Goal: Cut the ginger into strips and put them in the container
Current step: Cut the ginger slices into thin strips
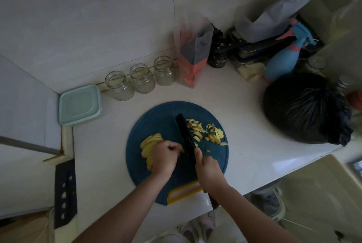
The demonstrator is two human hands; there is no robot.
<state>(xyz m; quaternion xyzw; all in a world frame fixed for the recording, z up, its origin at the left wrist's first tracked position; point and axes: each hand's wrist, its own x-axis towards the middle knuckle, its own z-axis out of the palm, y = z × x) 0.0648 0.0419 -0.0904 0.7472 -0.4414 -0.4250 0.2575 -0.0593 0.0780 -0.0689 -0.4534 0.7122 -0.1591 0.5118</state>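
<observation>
Pale table (244,135) carries our round cutting board (156,117) near its front edge. Our left hand (163,156) curls closed over the ginger slices (150,142), pinning them for the knife (185,137), which our right hand (207,166) holds in a closed grip. Cut strips (205,131) lie pushed aside at the board's right. Container (80,104) waits at the table's left edge, lid on.

Bare counter (117,144) left of the board (156,117) (jars (141,78) line the wall).
</observation>
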